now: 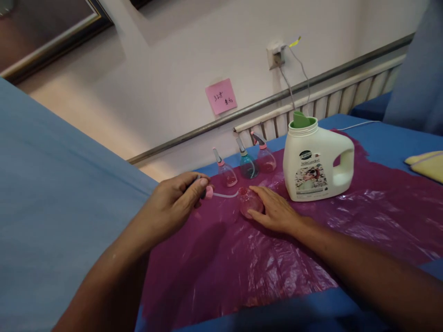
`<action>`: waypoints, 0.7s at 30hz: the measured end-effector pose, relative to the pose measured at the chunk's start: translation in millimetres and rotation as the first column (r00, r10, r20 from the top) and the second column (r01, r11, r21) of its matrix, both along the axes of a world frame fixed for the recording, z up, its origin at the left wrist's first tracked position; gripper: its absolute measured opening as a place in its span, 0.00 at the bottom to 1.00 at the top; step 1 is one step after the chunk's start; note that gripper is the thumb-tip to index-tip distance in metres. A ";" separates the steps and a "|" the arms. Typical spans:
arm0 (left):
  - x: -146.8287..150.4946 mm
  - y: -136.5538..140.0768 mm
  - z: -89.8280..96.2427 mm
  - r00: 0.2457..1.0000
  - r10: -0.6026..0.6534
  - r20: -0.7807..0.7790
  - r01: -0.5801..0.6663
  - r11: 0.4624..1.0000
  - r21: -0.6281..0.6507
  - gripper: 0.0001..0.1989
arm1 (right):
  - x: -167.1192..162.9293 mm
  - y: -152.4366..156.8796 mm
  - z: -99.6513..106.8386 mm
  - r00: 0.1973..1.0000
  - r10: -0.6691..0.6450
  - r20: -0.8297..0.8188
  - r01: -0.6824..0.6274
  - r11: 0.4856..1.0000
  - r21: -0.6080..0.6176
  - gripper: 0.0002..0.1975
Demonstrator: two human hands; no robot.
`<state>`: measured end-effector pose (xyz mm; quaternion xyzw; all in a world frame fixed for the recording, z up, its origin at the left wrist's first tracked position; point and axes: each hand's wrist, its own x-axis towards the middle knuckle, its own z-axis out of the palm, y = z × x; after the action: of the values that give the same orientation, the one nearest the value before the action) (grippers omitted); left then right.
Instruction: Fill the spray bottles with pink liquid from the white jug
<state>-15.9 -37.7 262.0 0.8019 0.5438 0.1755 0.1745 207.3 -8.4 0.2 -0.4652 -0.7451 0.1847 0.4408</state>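
The left hand (176,199) grips a spray head (209,192) between thumb and fingers, its tube (226,196) reaching toward the right hand (277,211). That hand holds the side of an uncapped pink bottle (249,206), just right of the tube's tip, on a purple plastic sheet (211,276). Beyond both hands stands a teal spray bottle (248,168); a jug (294,154) stands just past the right hand.
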 end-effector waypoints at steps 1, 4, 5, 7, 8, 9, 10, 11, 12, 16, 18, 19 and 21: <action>2.3 7.2 4.8 0.999 -0.024 -0.037 0.023 0.999 -0.029 0.22 | 0.1 0.3 -0.3 1.000 -0.001 -0.003 0.001 1.000 0.005 0.36; 8.8 26.8 21.3 0.990 -0.076 -0.121 0.066 0.994 -0.086 0.23 | 0.6 0.9 -0.6 1.000 0.000 -0.003 0.000 1.000 0.014 0.36; 10.7 31.9 28.1 0.987 -0.078 -0.137 0.066 0.994 -0.085 0.24 | 0.8 1.1 -0.5 1.000 0.002 -0.001 -0.002 1.000 0.014 0.36; 14.0 39.7 42.4 0.987 -0.058 -0.152 0.048 0.997 -0.064 0.24 | 1.0 1.4 -0.2 1.000 0.006 0.004 -0.006 1.000 0.012 0.37; 15.3 42.5 49.0 0.987 -0.041 -0.152 0.033 0.998 -0.055 0.25 | 0.9 1.5 -0.1 1.000 0.006 0.003 -0.006 1.000 0.011 0.37; 16.6 44.9 54.7 0.988 -0.023 -0.152 0.015 0.999 -0.052 0.25 | 0.9 1.6 -0.1 1.000 0.003 0.002 -0.003 1.000 0.011 0.37; 17.9 46.8 59.0 0.988 -0.007 -0.153 -0.002 0.998 -0.059 0.26 | 0.7 1.8 -0.2 1.000 0.002 0.000 -0.002 1.000 0.012 0.37; 19.2 48.6 61.8 0.987 0.002 -0.158 -0.014 0.997 -0.076 0.26 | 0.6 1.9 -0.4 1.000 0.001 -0.002 -0.001 1.000 0.014 0.37; 20.8 50.3 63.0 0.986 0.000 -0.164 -0.017 0.995 -0.100 0.27 | 0.6 2.1 -0.6 1.000 0.001 -0.004 -0.001 1.000 0.015 0.37; 29.5 58.7 56.7 0.976 -0.069 -0.205 0.028 0.981 -0.194 0.26 | 0.7 2.9 -1.1 1.000 0.017 -0.009 -0.017 1.000 0.014 0.37; 35.5 65.2 49.2 0.963 -0.080 -0.258 0.027 0.979 -0.200 0.24 | 0.9 2.9 -1.1 1.000 0.019 -0.009 -0.019 1.000 0.017 0.37; 38.8 69.2 44.2 0.956 -0.079 -0.284 0.023 0.981 -0.195 0.24 | 0.9 2.8 -1.0 1.000 0.018 -0.009 -0.017 1.000 0.020 0.37; 45.5 78.3 30.6 0.947 -0.076 -0.311 0.018 0.982 -0.186 0.23 | 1.0 2.4 -0.8 1.000 0.015 -0.008 -0.015 1.000 0.023 0.37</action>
<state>29.6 40.5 292.6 0.8133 0.5590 -0.0099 0.1610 208.4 -6.0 -0.6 -0.4538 -0.7488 0.1815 0.4477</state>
